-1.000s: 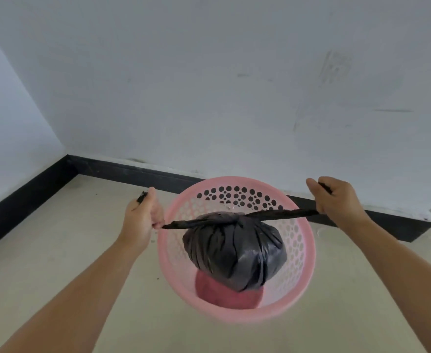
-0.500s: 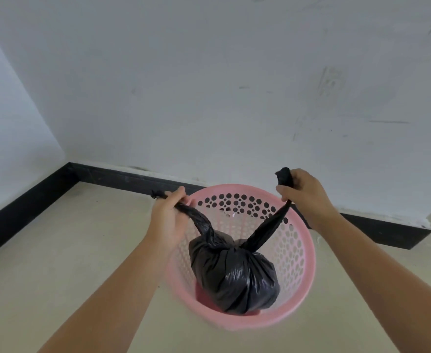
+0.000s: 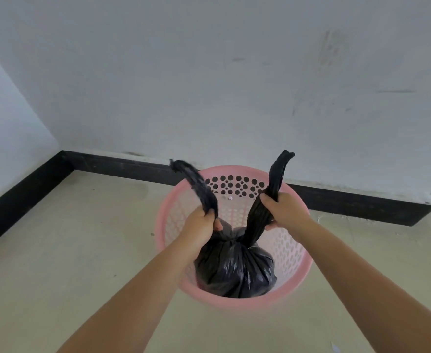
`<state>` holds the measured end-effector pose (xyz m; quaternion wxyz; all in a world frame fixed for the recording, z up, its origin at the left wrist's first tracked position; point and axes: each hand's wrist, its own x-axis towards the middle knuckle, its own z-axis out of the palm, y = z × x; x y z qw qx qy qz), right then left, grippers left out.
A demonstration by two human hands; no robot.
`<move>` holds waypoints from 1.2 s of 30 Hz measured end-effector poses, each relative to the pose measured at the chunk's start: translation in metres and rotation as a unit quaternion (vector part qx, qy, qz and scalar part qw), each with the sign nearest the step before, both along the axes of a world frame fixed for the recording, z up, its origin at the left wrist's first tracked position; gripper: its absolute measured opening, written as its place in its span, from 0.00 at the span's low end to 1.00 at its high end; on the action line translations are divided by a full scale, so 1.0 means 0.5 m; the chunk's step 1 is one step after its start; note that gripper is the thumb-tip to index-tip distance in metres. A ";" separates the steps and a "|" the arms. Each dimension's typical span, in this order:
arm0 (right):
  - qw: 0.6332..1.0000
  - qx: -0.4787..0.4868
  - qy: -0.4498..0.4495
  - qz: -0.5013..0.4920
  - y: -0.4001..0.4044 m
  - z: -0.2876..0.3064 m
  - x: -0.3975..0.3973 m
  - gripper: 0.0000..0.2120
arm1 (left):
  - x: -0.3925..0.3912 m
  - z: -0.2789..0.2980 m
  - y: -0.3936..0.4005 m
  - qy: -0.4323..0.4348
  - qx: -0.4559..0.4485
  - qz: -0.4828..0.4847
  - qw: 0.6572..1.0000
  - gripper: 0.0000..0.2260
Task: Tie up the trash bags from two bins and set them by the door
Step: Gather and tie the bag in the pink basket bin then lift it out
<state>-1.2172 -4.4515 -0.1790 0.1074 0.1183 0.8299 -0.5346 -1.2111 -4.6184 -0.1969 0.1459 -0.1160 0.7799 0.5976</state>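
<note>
A black trash bag (image 3: 234,271) sits inside a pink perforated bin (image 3: 293,284) on the floor. Its top is knotted and two twisted tails stick up from the knot. My left hand (image 3: 200,225) grips the left tail low down, close to the knot, and the tail's free end curves up to the left. My right hand (image 3: 283,212) is closed around the right tail, whose end points up above my fist. Both hands hover over the bin's opening.
The bin stands near a white wall with a black baseboard (image 3: 122,165). A room corner lies to the left. The beige floor (image 3: 77,250) spreads around the bin, with a small scrap (image 3: 335,349) at the bottom right.
Both hands came in from a wide outward pull toward the bin's middle and slid down the tails toward the knot. The bag dropped lower into the bin.
</note>
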 end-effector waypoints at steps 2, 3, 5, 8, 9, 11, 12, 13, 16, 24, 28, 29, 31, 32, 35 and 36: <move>0.999 -0.022 0.030 0.007 0.008 0.000 -0.004 0.15 | -0.005 -0.002 0.009 -0.003 0.003 -0.076 0.997 0.07; 0.998 -0.041 0.044 0.014 0.012 0.001 -0.004 0.16 | -0.007 -0.002 0.011 -0.024 -0.018 -0.118 0.993 0.04; 0.994 -0.084 0.057 0.040 0.015 0.007 0.001 0.16 | -0.009 0.002 0.013 -0.074 -0.099 -0.215 0.969 0.08; 0.981 -0.168 0.054 0.079 0.014 0.002 0.005 0.14 | -0.014 -0.008 0.025 -0.097 -0.226 -0.340 0.908 0.24; 0.975 -0.201 0.045 0.084 0.011 0.000 0.006 0.14 | -0.010 -0.014 0.034 -0.065 -0.278 -0.365 0.886 0.24; 0.962 -0.260 0.028 0.076 0.005 0.000 0.008 0.14 | 0.002 -0.025 0.055 0.021 -0.354 -0.360 0.863 0.22; 0.956 -0.284 0.024 0.071 0.005 0.001 0.007 0.13 | 0.009 -0.026 0.063 0.047 -0.374 -0.343 0.860 0.22; 0.950 -0.299 0.033 0.077 0.006 0.002 0.005 0.12 | 0.012 -0.027 0.069 0.059 -0.383 -0.327 0.862 0.23; 0.963 -0.203 0.070 0.162 0.025 0.005 0.001 0.11 | 0.015 -0.007 0.072 0.084 -0.367 -0.337 0.863 0.23; 0.905 0.260 0.106 0.320 0.007 0.010 0.012 0.27 | 0.024 0.017 0.009 0.034 -0.295 -0.388 0.873 0.15; 0.828 0.375 0.342 0.239 0.018 -0.018 0.008 0.11 | 0.022 0.016 0.002 0.010 -0.279 -0.401 0.873 0.17; 0.794 0.423 0.369 0.234 0.019 -0.021 0.011 0.15 | 0.019 0.014 -0.001 0.004 -0.271 -0.401 0.875 0.17; 0.732 0.501 0.371 0.275 0.016 -0.029 0.008 0.27 | 0.017 0.013 -0.004 -0.005 -0.252 -0.398 0.882 0.18; 0.731 0.492 0.354 0.315 0.009 -0.025 0.011 0.27 | 0.017 0.012 -0.005 -0.006 -0.238 -0.397 0.886 0.18; 0.761 0.423 0.312 0.381 -0.009 -0.028 0.012 0.09 | 0.018 0.014 -0.010 0.018 -0.245 -0.393 0.886 0.19; 0.784 0.407 0.273 0.381 -0.011 -0.026 0.012 0.07 | 0.018 0.010 -0.014 0.034 -0.242 -0.382 0.891 0.18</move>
